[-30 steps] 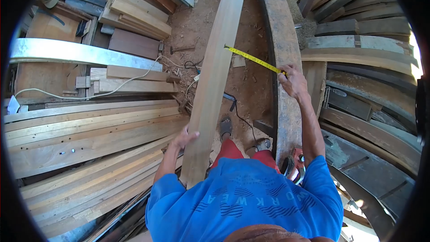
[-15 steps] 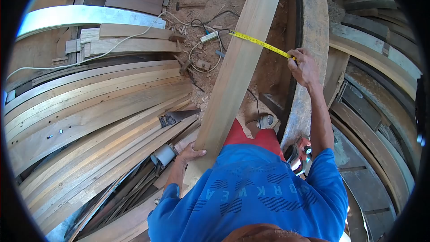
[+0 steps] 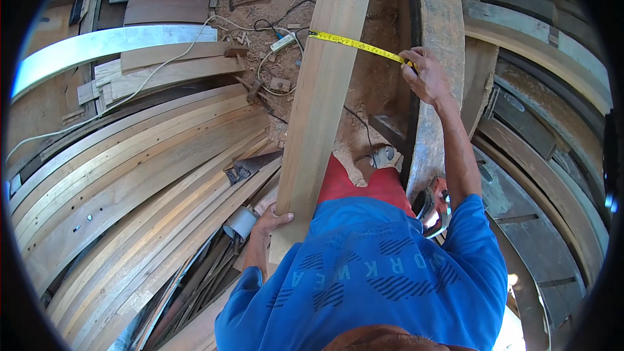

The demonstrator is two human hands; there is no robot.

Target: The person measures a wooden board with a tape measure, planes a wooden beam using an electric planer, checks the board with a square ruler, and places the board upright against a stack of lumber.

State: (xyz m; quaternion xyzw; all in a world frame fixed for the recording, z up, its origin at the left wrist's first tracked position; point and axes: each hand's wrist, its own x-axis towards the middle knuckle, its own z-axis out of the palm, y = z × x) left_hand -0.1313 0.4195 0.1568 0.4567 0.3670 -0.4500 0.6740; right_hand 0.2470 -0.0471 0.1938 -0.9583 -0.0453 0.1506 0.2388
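A long pale wooden plank (image 3: pixel 318 91) runs from near my body away to the top of the view. My left hand (image 3: pixel 272 221) is wrapped round its left edge at the near end, thumb on the upper face. Out to the right, my right hand (image 3: pixel 427 77) is closed around a tape measure, whose case is mostly hidden by the fingers. The yellow tape blade (image 3: pixel 356 43) stretches leftward from that hand across the plank's width, with its end at the plank's left edge.
A thick wooden beam (image 3: pixel 441 19) stands right of the plank. Stacked boards (image 3: pixel 149 130) fill the left, with a handsaw (image 3: pixel 250 168) on them. A power strip (image 3: pixel 283 42) and cords lie on the sawdust-covered floor. A red power tool (image 3: pixel 437 205) sits at my right side.
The plank, tape and both hands sit a little further left in view, and the plank looks more upright. The tape still crosses the plank and both holds are kept.
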